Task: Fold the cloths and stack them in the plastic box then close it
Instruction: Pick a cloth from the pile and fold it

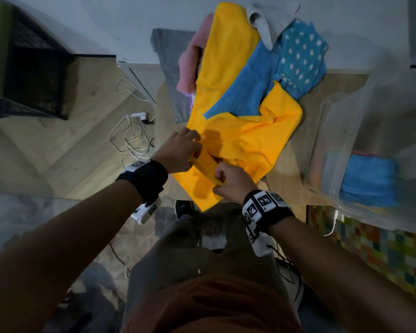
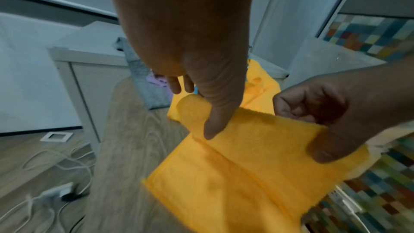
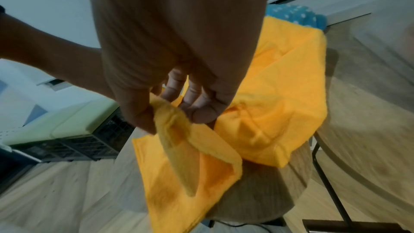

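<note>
Hands at work on the yellow cloth [image 1: 245, 138], centre of the head view. The left hand [image 1: 180, 150] pinches one end of a raised fold in it, thumb on the near side and fingers behind, and the left wrist view shows that thumb [image 2: 215, 123] pressed flat on the fabric. The right hand [image 1: 231, 182], just below and to the right, is curled tight around the other end of the same fold; from the right wrist view the cloth bunches between its thumb and fingers [image 3: 201, 111]. So both hands hold the yellow cloth, close together, with a short ridge of fabric stretched between them.

The lower corner of the cloth hangs over the near edge of the wooden table [image 1: 308, 111]; the rest lies rumpled on the tabletop. Above it, toward the top of the frame, sits a heap: a blue cloth [image 1: 247, 85] lying across the yellow, a blue polka-dot cloth [image 1: 300, 58] to its right, a light grey cloth [image 1: 267, 18] at the top, a pink cloth [image 1: 190, 61] on the left, and a darker grey cloth [image 1: 173, 68] draped at the left edge.

At the right of the frame stands the clear plastic box [image 1: 380, 145], blurred, with a folded blue cloth [image 1: 368, 181] inside. White cables [image 1: 127, 133] trail on the floor at centre left.
</note>
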A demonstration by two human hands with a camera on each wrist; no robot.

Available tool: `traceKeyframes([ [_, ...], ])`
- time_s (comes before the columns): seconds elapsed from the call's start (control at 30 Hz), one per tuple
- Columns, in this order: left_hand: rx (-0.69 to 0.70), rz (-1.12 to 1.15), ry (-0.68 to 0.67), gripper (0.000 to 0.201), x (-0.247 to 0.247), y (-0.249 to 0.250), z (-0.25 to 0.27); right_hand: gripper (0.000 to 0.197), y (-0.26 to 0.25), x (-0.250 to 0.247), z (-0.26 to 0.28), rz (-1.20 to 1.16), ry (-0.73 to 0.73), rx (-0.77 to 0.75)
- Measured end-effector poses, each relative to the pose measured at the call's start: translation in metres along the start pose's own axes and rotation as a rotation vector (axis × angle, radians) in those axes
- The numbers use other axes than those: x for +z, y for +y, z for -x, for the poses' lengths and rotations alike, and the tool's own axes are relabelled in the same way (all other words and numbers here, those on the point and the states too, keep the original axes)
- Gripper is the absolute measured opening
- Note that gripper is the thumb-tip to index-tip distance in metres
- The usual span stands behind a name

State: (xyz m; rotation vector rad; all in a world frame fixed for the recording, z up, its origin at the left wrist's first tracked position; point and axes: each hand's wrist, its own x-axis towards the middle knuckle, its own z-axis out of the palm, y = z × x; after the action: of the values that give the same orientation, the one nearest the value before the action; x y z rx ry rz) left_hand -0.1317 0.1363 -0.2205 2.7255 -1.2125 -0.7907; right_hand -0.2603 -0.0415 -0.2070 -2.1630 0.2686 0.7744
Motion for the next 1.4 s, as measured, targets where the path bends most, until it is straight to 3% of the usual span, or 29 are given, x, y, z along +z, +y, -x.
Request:
traceKeyframes([
  [0.1, -0.087, -0.005, -0.137, 0.029, 0.028, -0.013, 0.021, 0.04, -0.002, 0.019, -0.006, 0.099, -0.239, 0.05],
  [0.17, -0.167, 0.107, -0.205, 0.029, 0.04, -0.017, 0.027, 0.041, 0.0, 0.027, -0.011, 0.124, -0.305, 0.069],
  [0.27, -0.365, 0.322, -0.139, 0.048, 0.06, -0.023, 0.023, 0.031, 0.002, 0.03, -0.019, 0.09, -0.167, 0.063],
  [0.33, -0.532, 0.42, -0.096, 0.068, 0.07, -0.023, 0.018, 0.04, 0.003, 0.028, -0.026, 0.036, -0.064, 0.104],
  [0.4, -0.639, 0.43, -0.142, 0.084, 0.085, -0.022, 0.012, 0.053, 0.004, 0.028, -0.035, -0.03, -0.017, 0.158],
  [0.47, -0.661, 0.374, -0.221, 0.098, 0.092, -0.021, 0.007, 0.063, 0.006, 0.028, -0.043, -0.095, -0.032, 0.202],
  [0.6, -0.498, 0.333, -0.24, 0.072, 0.087, -0.007, 0.005, 0.08, 0.012, 0.026, -0.049, -0.132, -0.043, 0.206],
  [0.73, -0.29, 0.621, -0.209, 0.026, 0.045, 0.013, 0.017, 0.109, 0.01, 0.013, -0.039, -0.141, -0.014, 0.12],
  [0.8, -0.176, 0.628, -0.212, 0.031, 0.013, 0.022, 0.019, 0.112, 0.002, -0.001, -0.029, -0.165, 0.015, 0.0],
  [0.87, -0.071, 0.596, -0.21, 0.029, -0.023, 0.033, 0.015, 0.086, -0.007, -0.02, -0.018, -0.129, 0.034, -0.104],
  [0.97, 0.02, 0.466, -0.194, 0.042, -0.079, 0.052, -0.004, 0.042, -0.018, -0.06, 0.003, -0.13, 0.147, -0.152],
  [1.1, -0.001, 0.448, -0.103, 0.047, -0.148, 0.089, -0.034, 0.035, -0.021, -0.119, 0.027, -0.22, 0.338, -0.086],
  [1.23, 0.062, 0.785, -0.007, 0.041, -0.199, 0.132, -0.059, 0.022, -0.024, -0.181, 0.058, -0.547, 0.558, -0.07],
  [1.4, 0.115, 1.032, -0.263, 0.037, -0.238, 0.189, -0.081, 0.018, -0.002, -0.245, 0.132, -0.943, 0.753, -0.098],
])
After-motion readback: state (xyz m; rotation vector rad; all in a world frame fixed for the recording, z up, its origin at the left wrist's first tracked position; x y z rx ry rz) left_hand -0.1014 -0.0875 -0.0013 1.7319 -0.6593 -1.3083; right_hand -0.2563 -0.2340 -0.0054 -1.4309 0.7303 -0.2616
